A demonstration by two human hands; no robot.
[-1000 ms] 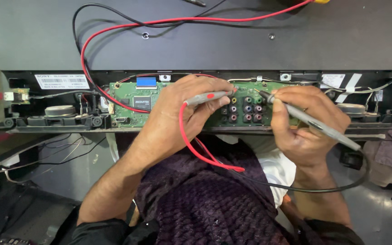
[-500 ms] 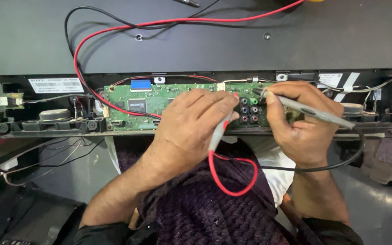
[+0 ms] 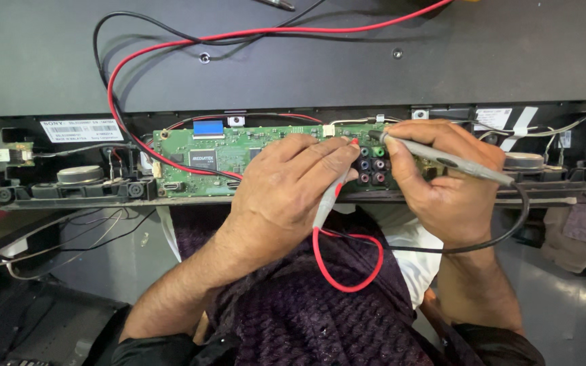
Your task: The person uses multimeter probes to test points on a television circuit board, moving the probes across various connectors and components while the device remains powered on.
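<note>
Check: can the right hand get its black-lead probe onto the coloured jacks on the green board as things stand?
Probably yes. The right hand holds the grey probe with its tip beside the coloured jacks; only the left hand with its red-lead probe crowds their left edge.

The green circuit board (image 3: 239,159) looks glossy with small metal parts, the back panel (image 3: 293,61) above it is matt dark sheet metal, the red lead (image 3: 347,261) and grey probe (image 3: 456,161) are smooth plastic, and the purple garment (image 3: 293,305) is rough knitted cloth.
</note>
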